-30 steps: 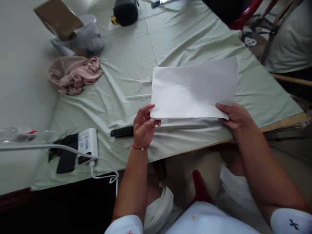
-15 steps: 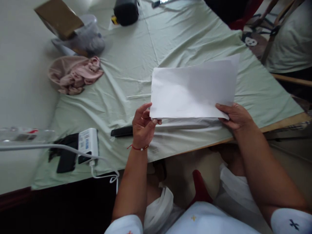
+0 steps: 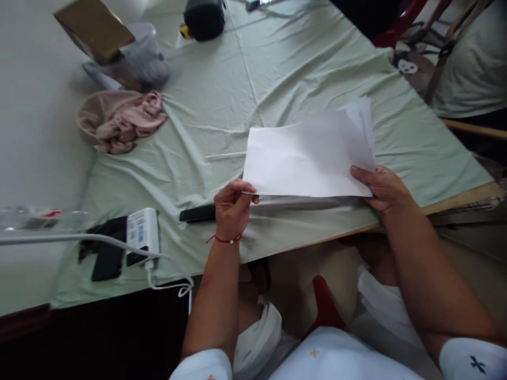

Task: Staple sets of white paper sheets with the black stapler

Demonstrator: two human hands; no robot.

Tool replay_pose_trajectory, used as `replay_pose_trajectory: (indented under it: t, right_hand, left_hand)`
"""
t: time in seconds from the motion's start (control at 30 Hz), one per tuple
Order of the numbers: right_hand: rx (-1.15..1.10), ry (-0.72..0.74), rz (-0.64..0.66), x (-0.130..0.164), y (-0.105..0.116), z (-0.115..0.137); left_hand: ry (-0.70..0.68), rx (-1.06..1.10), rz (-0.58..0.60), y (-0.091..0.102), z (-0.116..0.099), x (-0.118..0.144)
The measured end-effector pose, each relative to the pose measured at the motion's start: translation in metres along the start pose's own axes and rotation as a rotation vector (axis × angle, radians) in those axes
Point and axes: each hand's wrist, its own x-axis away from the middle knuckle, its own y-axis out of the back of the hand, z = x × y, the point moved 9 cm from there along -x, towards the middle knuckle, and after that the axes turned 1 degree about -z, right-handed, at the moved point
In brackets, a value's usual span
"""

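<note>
A thin stack of white paper sheets (image 3: 297, 163) is held level just above the table's near edge. My left hand (image 3: 233, 206), with a red string bracelet on its wrist, pinches the near left corner of the sheets. At the near right corner, my right hand (image 3: 382, 187) grips the paper with the thumb on top and the fingers underneath. Towards the far right the sheets fan apart, so several edges show. Just left of my left hand lies a black, bar-shaped object (image 3: 198, 213), partly hidden by that hand.
A pale green cloth (image 3: 206, 105) covers the table. On the left are a pink cloth (image 3: 122, 121), a plastic bag with a cardboard box (image 3: 95, 31), a white power strip (image 3: 142, 232) with a cable, and a black phone (image 3: 108, 261). A black case (image 3: 204, 20) stands at the back.
The far edge of the sheets has dropped towards me, and they have fanned apart at the right. My left fingers have closed onto the paper's corner.
</note>
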Motion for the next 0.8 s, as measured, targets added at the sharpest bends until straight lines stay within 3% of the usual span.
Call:
replay_pose_trajectory:
  t: [0.2,0.43,0.53,0.7,0.8]
  right_hand:
    - [-0.001,0.036,-0.076,0.002,0.006,0.009]
    - [-0.066,0.149,-0.119,0.004,0.014,0.021]
    - [-0.056,0.241,-0.111,0.001,0.016,0.024]
    - [0.055,0.364,-0.034,0.009,0.006,0.033]
    - [0.184,0.358,-0.072,0.022,0.003,0.039]
  left_hand:
    - [0.045,-0.022,0.043,-0.002,0.003,0.004]
    - [0.032,-0.236,0.035,0.012,0.019,0.001]
    - [0.081,-0.221,0.059,0.015,0.031,-0.003]
    - [0.098,-0.158,0.007,0.023,0.041,-0.017]
    - [0.092,-0.293,-0.063,0.031,0.037,-0.022]
